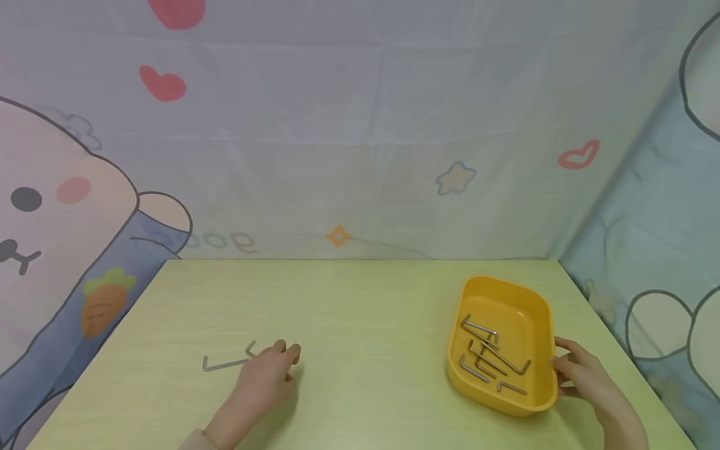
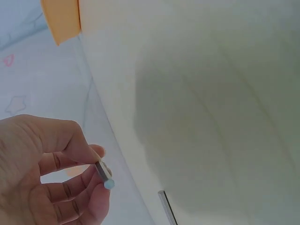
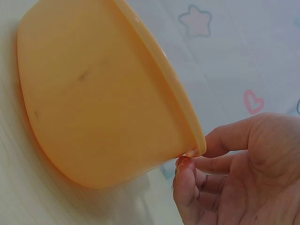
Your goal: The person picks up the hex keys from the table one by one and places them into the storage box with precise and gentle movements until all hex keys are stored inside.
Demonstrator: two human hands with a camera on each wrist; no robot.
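In the left wrist view, my left hand (image 1: pixel 265 377) pinches a metal hex key (image 2: pixel 104 174) between thumb and fingers, with one end sticking out. Just left of that hand, another L-shaped hex key (image 1: pixel 226 364) lies on the table; part of it shows below the hand in the left wrist view. On the right, a yellow plastic tray (image 1: pixel 500 286) holds several hex keys of different lengths, lying across one another. My right hand (image 1: pixel 587 378) grips the tray's right rim, thumb and fingers on either side of its edge.
Both hands are over a pale wooden-looking table (image 1: pixel 371 325). A printed cloth (image 1: pixel 360 137) with hearts, a star and cartoon figures hangs behind the table's far edge and along the right side.
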